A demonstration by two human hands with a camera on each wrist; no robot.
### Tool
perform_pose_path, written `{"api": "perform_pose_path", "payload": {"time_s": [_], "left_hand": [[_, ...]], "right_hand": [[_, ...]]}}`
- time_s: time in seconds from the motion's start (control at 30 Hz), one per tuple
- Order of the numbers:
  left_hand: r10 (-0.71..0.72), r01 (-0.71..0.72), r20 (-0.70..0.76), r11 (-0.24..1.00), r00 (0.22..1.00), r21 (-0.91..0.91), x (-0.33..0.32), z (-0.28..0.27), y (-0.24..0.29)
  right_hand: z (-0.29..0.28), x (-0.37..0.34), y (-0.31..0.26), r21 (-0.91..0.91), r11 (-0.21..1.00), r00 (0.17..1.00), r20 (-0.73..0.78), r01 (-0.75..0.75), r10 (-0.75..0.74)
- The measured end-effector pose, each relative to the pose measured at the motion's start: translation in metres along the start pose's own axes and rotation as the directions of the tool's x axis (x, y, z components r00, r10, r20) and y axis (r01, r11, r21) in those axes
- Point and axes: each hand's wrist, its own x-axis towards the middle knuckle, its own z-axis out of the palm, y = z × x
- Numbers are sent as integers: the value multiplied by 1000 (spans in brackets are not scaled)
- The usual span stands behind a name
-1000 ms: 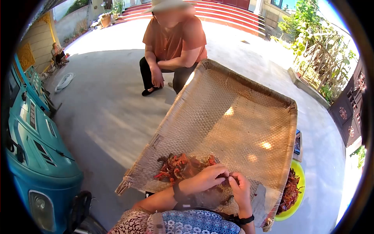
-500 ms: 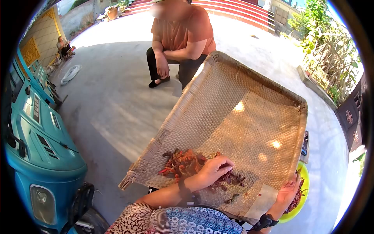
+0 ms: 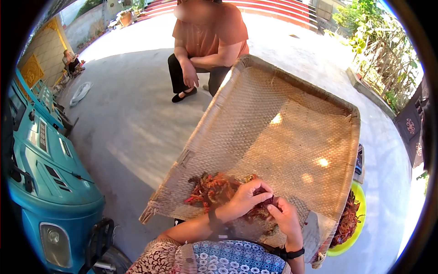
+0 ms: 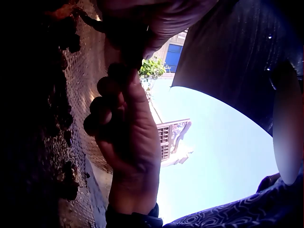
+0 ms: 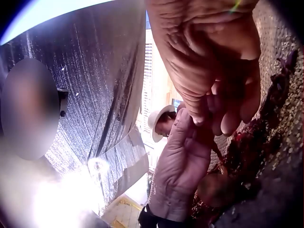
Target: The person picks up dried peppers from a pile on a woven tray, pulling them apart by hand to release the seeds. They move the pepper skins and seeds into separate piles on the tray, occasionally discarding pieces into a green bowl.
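Observation:
Dried red peppers (image 3: 214, 189) lie in a heap with loose seeds near the close end of a large woven tray (image 3: 292, 123). Above the heap, my left hand (image 3: 246, 198) pinches a dark red pepper (image 3: 270, 200) between thumb and fingers. My right hand (image 3: 286, 219) meets it from the right, fingertips bent in on the same pepper. The left wrist view has the right hand (image 4: 140, 137) below the left hand (image 4: 166, 19), with the held piece in shadow. Fingers partly hide it in the right wrist view too.
A yellow bowl (image 3: 360, 219) of red peppers sits beside the tray's right edge. Beyond the tray's far left side a person in an orange shirt (image 3: 210, 41) crouches. At the left stands a teal vehicle (image 3: 59, 182). A phone-like object (image 3: 359, 160) lies above the bowl.
My right hand has come back from beside the yellow bowl to my left hand, over the tray. The left hand has stayed above the peppers.

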Motion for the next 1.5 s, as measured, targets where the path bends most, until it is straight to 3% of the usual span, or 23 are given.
{"api": "perform_pose_path", "payload": {"time_s": [0.1, 0.2, 0.27, 0.3, 0.33, 0.37, 0.47, 0.53, 0.57, 0.6, 0.63, 0.67, 0.77, 0.83, 0.9, 1.03, 1.17, 1.27, 1.37, 1.47, 1.5], "left_hand": [[-79, 86, 50, 982, 996, -167, 4, -6, -9], [-121, 136, 95, 975, 988, -176, 4, -6, -4], [-32, 32, 22, 999, 999, -15, 2, 0, -4], [98, -101, 27, 962, 995, 254, 3, -2, -1], [219, -215, 35, 896, 975, 388, 4, -2, 1], [237, -231, 39, 873, 971, 429, 4, -3, 0], [285, -270, 51, 813, 957, 516, 6, -3, -4], [288, -268, 96, 646, 953, 714, 8, -10, -5], [302, -266, 106, 557, 947, 787, 7, -13, 0], [316, -260, 115, 465, 942, 846, 6, -12, 7], [329, -248, 124, 369, 936, 896, 6, -11, 10], [301, -230, 123, 353, 946, 907, 5, -12, 9], [242, -204, 142, 254, 960, 946, 4, -14, 4], [226, -193, 132, 272, 965, 943, 5, -14, 2], [222, -198, 132, 310, 966, 930, 4, -14, -2], [233, -218, 136, 375, 963, 901, 8, -14, 1], [265, -256, 129, 531, 956, 808, 7, -14, 2], [129, -122, 29, 811, 991, 572, 6, -10, 1], [307, -192, -81, 758, 948, 623, 10, -14, -5], [435, -143, -27, 352, 900, 925, 13, -25, -3], [403, -79, -50, 298, 914, 951, 12, -24, -5]], "right_hand": [[-2, 0, 0, -71, 997, 999, 36, 8, -6], [-4, -6, 0, -65, 998, 999, 38, -25, 28], [-10, -9, 6, 17, 997, 997, -6, -78, 78], [-16, -13, 2, 68, 995, 995, -69, -67, 72], [-22, -16, -4, 116, 992, 990, -131, -46, 61], [-28, -20, -8, 161, 987, 981, -189, -22, 53], [-71, -34, -2, 231, 950, 844, -533, 211, -58], [-104, -45, -10, 425, 798, 745, -665, 428, -45], [-142, -53, 16, 508, 697, 767, -635, 506, -94], [-151, -59, 12, 515, 595, 735, -649, 617, -200], [-157, -65, 11, 510, 587, 720, -666, 629, -193], [-161, -68, 10, 507, 579, 708, -682, 639, -184], [-124, -57, 9, 330, 803, 677, -726, 497, -121], [-94, -44, 10, 160, 952, 814, -567, 262, -128], [-70, -28, 6, -14, 995, 939, -329, 102, -101], [-24, -3, -2, -372, 918, 956, -190, 139, -222], [-2, 17, 6, -687, 688, 877, -155, 234, -454], [-5, 24, 10, -658, 711, 912, -88, 248, -400], [-9, 15, 1, -619, 757, 930, -111, 211, -350], [-31, 1, 6, -200, 980, 954, -290, 19, -77], [-41, -5, 6, -93, 993, 925, -364, 78, -107]]}}
